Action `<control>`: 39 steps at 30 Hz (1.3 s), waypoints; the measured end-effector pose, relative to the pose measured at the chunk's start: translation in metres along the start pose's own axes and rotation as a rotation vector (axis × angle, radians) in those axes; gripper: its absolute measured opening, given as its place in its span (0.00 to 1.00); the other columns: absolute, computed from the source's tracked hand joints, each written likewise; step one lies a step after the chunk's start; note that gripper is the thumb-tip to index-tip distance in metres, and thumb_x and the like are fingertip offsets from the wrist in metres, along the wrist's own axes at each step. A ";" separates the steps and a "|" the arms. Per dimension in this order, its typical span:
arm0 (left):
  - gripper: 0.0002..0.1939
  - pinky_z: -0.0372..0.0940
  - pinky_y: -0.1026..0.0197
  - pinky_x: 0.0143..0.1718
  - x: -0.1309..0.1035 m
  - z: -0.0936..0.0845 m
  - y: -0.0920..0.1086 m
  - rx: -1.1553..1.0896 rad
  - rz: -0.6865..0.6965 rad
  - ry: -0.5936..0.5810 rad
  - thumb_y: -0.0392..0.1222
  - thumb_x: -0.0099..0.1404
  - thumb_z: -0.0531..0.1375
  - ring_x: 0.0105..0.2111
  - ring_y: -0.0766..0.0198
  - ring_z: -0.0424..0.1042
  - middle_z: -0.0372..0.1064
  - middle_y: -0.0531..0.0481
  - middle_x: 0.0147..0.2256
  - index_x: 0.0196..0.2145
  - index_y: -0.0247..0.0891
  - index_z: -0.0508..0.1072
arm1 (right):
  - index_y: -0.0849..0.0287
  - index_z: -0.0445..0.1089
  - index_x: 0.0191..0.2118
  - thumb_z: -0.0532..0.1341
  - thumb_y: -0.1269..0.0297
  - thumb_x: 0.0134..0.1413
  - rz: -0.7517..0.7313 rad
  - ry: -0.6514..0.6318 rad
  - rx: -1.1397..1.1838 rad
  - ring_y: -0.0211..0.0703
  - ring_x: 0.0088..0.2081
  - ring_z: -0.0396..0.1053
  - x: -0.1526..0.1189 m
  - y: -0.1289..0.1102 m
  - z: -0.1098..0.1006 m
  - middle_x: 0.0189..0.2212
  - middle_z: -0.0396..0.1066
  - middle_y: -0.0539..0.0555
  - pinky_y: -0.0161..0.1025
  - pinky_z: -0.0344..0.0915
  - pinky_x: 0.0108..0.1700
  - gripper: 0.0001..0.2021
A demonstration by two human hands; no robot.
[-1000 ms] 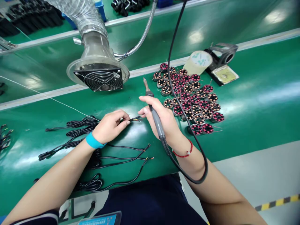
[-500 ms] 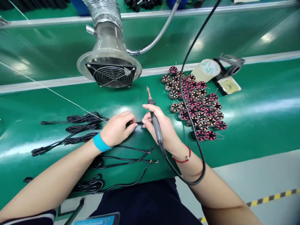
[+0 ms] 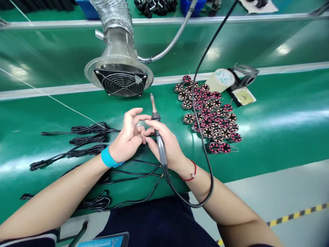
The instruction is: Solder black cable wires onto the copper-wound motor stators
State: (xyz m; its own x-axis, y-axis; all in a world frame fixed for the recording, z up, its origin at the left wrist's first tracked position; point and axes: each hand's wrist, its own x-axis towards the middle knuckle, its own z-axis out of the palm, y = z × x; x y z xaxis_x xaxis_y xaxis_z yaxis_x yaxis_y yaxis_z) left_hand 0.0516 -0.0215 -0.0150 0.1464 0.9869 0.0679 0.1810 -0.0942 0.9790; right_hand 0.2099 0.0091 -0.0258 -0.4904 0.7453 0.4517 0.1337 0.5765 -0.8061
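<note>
My right hand (image 3: 169,147) is closed around a soldering iron (image 3: 161,146), its metal tip pointing up and away from me. That hand's thumb and fingertips meet the fingers of my left hand (image 3: 127,140). A black cable (image 3: 114,130) runs from a coiled bundle into my left hand, which is closed on it with the upper fingers raised. The cable's end is mostly hidden between the fingertips. More coiled black cables (image 3: 88,140) lie to the left. Several stripped cable ends (image 3: 161,175) lie below my hands.
Small wound coils (image 3: 214,116) with pink and orange teeth stand grouped at right. Behind them are a tape roll (image 3: 221,79) and an iron stand with sponge (image 3: 243,96). A fume hood with fan (image 3: 123,82) hangs ahead. The iron's cord (image 3: 193,82) crosses the view.
My right hand and the soldering iron have shifted left, up against my left hand. The left hand's upper fingers have lifted, and the short cable stretch between the hands is now mostly covered.
</note>
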 end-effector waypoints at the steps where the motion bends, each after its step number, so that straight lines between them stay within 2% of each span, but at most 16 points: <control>1: 0.35 0.66 0.66 0.26 0.000 0.000 0.000 0.017 0.030 0.004 0.28 0.54 0.49 0.26 0.74 0.64 0.57 0.44 0.55 0.57 0.48 0.44 | 0.52 0.60 0.56 0.58 0.73 0.58 -0.021 0.002 -0.021 0.40 0.41 0.71 0.000 0.000 0.002 0.38 0.74 0.49 0.43 0.68 0.49 0.20; 3: 0.33 0.67 0.64 0.28 0.002 -0.004 0.002 0.176 0.117 -0.006 0.28 0.57 0.50 0.27 0.72 0.66 0.60 0.43 0.52 0.58 0.45 0.46 | 0.52 0.62 0.54 0.58 0.73 0.59 -0.033 0.001 -0.054 0.40 0.39 0.70 0.001 0.002 0.001 0.36 0.74 0.48 0.43 0.68 0.47 0.18; 4: 0.29 0.68 0.62 0.31 0.004 -0.007 0.004 0.322 0.175 -0.018 0.29 0.59 0.51 0.29 0.70 0.67 0.63 0.43 0.49 0.57 0.42 0.52 | 0.52 0.63 0.53 0.58 0.72 0.60 -0.014 0.014 -0.060 0.40 0.38 0.70 0.001 0.004 -0.002 0.36 0.73 0.48 0.42 0.67 0.47 0.16; 7: 0.07 0.66 0.56 0.37 0.008 -0.018 0.008 0.828 0.323 -0.041 0.35 0.66 0.53 0.33 0.60 0.70 0.69 0.46 0.34 0.41 0.36 0.68 | 0.52 0.62 0.53 0.57 0.71 0.61 0.110 0.087 -0.072 0.39 0.38 0.70 0.004 0.010 -0.015 0.36 0.71 0.49 0.41 0.68 0.46 0.15; 9: 0.10 0.64 0.57 0.35 0.011 -0.025 0.008 0.968 0.342 -0.045 0.38 0.70 0.51 0.32 0.60 0.70 0.70 0.47 0.29 0.34 0.36 0.71 | 0.52 0.62 0.53 0.56 0.71 0.61 0.139 0.065 -0.142 0.39 0.39 0.69 0.006 0.012 -0.027 0.35 0.70 0.49 0.41 0.67 0.46 0.16; 13: 0.11 0.63 0.62 0.33 0.013 -0.030 0.003 0.816 0.168 -0.145 0.38 0.69 0.53 0.31 0.63 0.71 0.74 0.50 0.30 0.32 0.36 0.73 | 0.55 0.62 0.54 0.53 0.72 0.62 0.082 -0.120 -0.390 0.42 0.39 0.69 0.005 0.003 -0.057 0.36 0.71 0.51 0.43 0.67 0.46 0.16; 16: 0.10 0.63 0.63 0.33 0.014 -0.027 -0.003 0.688 0.039 -0.197 0.39 0.68 0.54 0.29 0.64 0.71 0.74 0.51 0.29 0.31 0.36 0.73 | 0.56 0.63 0.53 0.53 0.73 0.61 0.163 -0.159 -0.571 0.47 0.43 0.71 -0.001 -0.012 -0.084 0.42 0.73 0.56 0.46 0.68 0.47 0.16; 20: 0.12 0.64 0.59 0.37 0.013 -0.020 -0.009 0.761 0.094 -0.117 0.40 0.69 0.51 0.34 0.61 0.70 0.71 0.47 0.33 0.33 0.36 0.73 | 0.56 0.62 0.54 0.52 0.74 0.61 0.365 -0.175 -0.745 0.50 0.43 0.73 -0.012 -0.018 -0.113 0.44 0.73 0.58 0.48 0.69 0.45 0.17; 22: 0.14 0.64 0.57 0.38 0.012 -0.018 -0.012 0.857 0.100 -0.086 0.40 0.70 0.50 0.35 0.59 0.70 0.70 0.45 0.35 0.34 0.36 0.73 | 0.57 0.62 0.55 0.52 0.75 0.60 0.385 -0.211 -0.812 0.51 0.42 0.72 -0.013 -0.011 -0.119 0.43 0.73 0.58 0.48 0.69 0.44 0.18; 25: 0.14 0.64 0.56 0.38 0.012 -0.016 -0.014 0.953 0.056 -0.138 0.40 0.69 0.50 0.37 0.57 0.70 0.72 0.45 0.35 0.33 0.36 0.74 | 0.61 0.63 0.54 0.51 0.75 0.60 0.310 -0.287 -0.911 0.53 0.41 0.70 -0.006 0.006 -0.116 0.42 0.73 0.61 0.49 0.67 0.44 0.18; 28: 0.14 0.63 0.55 0.40 0.012 -0.013 -0.012 0.954 0.046 -0.253 0.39 0.69 0.51 0.36 0.56 0.70 0.73 0.46 0.31 0.31 0.37 0.74 | 0.64 0.65 0.54 0.48 0.74 0.61 0.243 -0.325 -0.979 0.54 0.40 0.68 0.004 0.019 -0.103 0.40 0.73 0.62 0.50 0.66 0.44 0.18; 31: 0.12 0.61 0.57 0.39 0.010 -0.009 -0.007 0.843 0.010 -0.389 0.37 0.66 0.52 0.33 0.59 0.70 0.74 0.48 0.29 0.29 0.38 0.74 | 0.62 0.64 0.55 0.49 0.73 0.63 0.197 -0.330 -0.899 0.53 0.41 0.67 0.011 0.021 -0.084 0.41 0.74 0.62 0.50 0.65 0.45 0.17; 33: 0.11 0.60 0.60 0.36 0.009 -0.007 -0.005 0.760 -0.045 -0.410 0.35 0.65 0.53 0.31 0.61 0.70 0.74 0.50 0.29 0.28 0.38 0.73 | 0.60 0.63 0.54 0.51 0.73 0.62 0.151 -0.370 -0.763 0.51 0.42 0.68 0.013 0.016 -0.071 0.43 0.74 0.59 0.48 0.66 0.46 0.16; 36: 0.11 0.58 0.60 0.34 0.011 -0.010 -0.004 0.672 -0.129 -0.273 0.37 0.65 0.53 0.29 0.62 0.69 0.73 0.50 0.28 0.30 0.38 0.74 | 0.56 0.62 0.53 0.51 0.74 0.62 0.054 -0.462 -0.535 0.46 0.43 0.69 0.015 0.008 -0.056 0.44 0.74 0.55 0.44 0.67 0.48 0.15; 39: 0.09 0.58 0.61 0.32 0.016 -0.018 -0.007 0.576 -0.187 -0.059 0.40 0.65 0.53 0.27 0.63 0.67 0.72 0.51 0.27 0.30 0.38 0.71 | 0.55 0.61 0.52 0.51 0.76 0.60 0.042 -0.394 -0.479 0.44 0.42 0.70 0.019 0.004 -0.048 0.41 0.73 0.53 0.44 0.68 0.48 0.17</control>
State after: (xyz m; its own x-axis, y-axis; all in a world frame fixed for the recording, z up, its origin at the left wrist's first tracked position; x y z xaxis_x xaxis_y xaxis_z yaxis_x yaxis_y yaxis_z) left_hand 0.0350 -0.0027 -0.0173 0.1123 0.9861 -0.1223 0.7039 0.0079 0.7103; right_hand 0.2426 0.0413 -0.0020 -0.7451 0.6438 0.1743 0.4867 0.7035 -0.5179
